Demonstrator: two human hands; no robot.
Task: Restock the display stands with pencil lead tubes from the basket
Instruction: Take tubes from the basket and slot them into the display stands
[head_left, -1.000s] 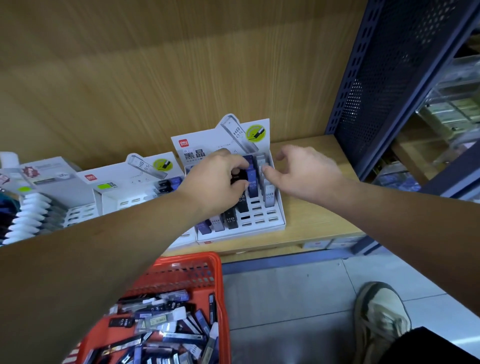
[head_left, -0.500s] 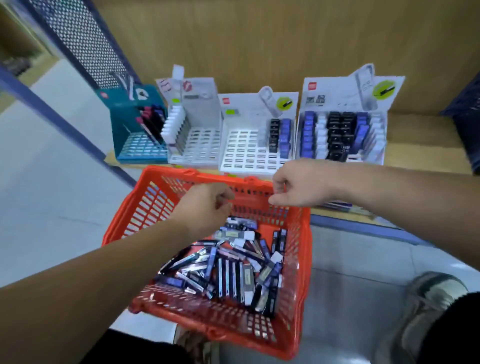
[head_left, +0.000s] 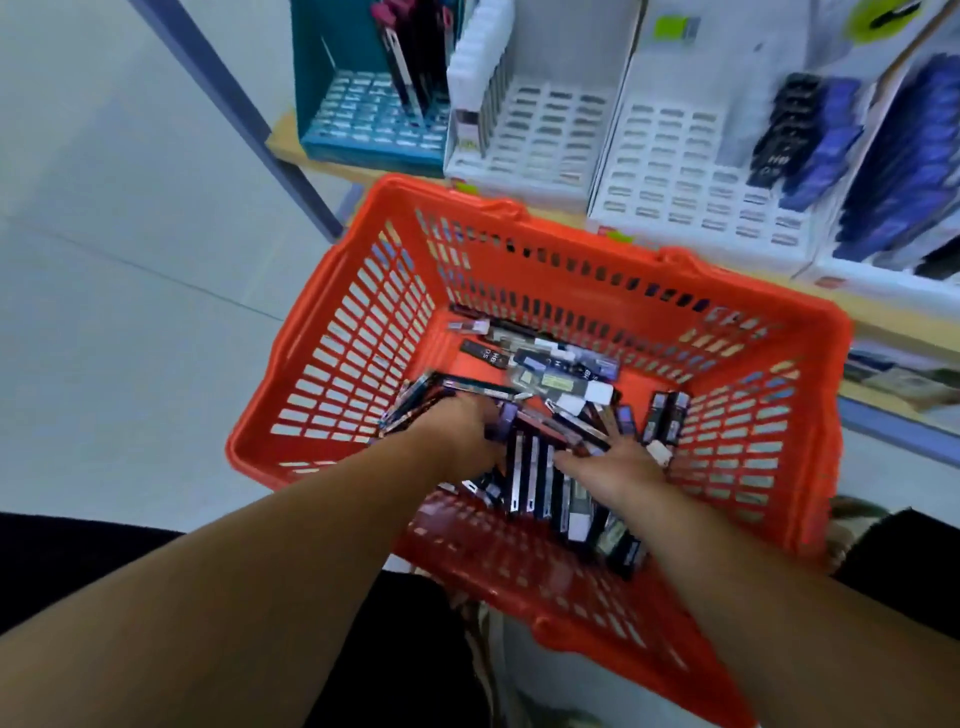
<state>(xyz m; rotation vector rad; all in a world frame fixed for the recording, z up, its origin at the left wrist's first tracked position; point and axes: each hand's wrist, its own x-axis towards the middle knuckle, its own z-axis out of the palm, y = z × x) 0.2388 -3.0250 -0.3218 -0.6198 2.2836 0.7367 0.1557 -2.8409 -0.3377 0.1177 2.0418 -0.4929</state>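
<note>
Basket (head_left: 322, 364) search among pencil lead tubes (head_left: 530, 467)

Both arms reach down into the orange basket, where the pencil lead tubes lie in a loose heap on its floor, mostly black, blue and clear. The left hand (head_left: 460, 434) is pushed into the left side of the heap with its fingers curled downward among the tubes; whether they actually clamp one cannot be told. The right hand (head_left: 615, 465) lies flat on the right side of the heap, fingers (head_left: 615, 428) apart and straight, resting on the tubes and gripping none.

Just beyond the basket's far rim a wooden shelf (head_left: 291, 140) carries a row of stands. From the left these are a teal stand (head_left: 363, 140), a first white stand (head_left: 535, 150) with mostly bare slots, a second white stand (head_left: 675, 192) with black and blue tubes in its right columns, and a rightmost stand (head_left: 883, 280) packed with blue tubes.
</note>
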